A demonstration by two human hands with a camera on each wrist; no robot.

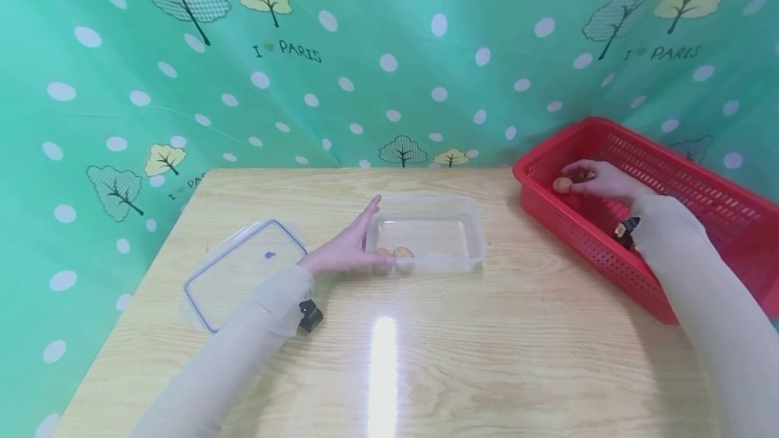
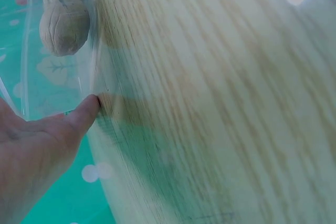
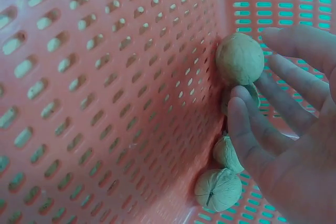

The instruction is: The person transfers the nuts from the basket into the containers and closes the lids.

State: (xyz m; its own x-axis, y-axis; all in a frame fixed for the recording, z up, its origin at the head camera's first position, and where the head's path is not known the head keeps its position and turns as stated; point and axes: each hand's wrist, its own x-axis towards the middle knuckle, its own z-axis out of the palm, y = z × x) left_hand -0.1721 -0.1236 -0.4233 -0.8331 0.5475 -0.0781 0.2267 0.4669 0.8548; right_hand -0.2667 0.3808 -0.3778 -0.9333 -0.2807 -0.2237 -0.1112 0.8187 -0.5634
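Walnuts, round and tan with ridged shells (image 3: 240, 59), are in two places. Two sit in the clear rectangular plastic container (image 1: 426, 207), at its near-left corner. Several more lie in the long red perforated plastic basket (image 1: 566, 235), by a slotted side wall near its far-left end; exact count unclear, partly hidden by fingers.

Right hand (image 1: 608, 182) is inside the basket, fingers curved round the uppermost walnut. Can't tell whether it's actually pinched or just reached. Left hand (image 1: 347, 249) is spread over the container's left end, fingers extended: thumb along the near side, fingertip at the far-left corner, touching.

Clear lid with blue edging (image 1: 243, 276) lies flat left of the container, partly behind the left forearm. All on a light wood-grain table (image 1: 517, 370); green white-dotted backdrop (image 1: 341, 5) behind.
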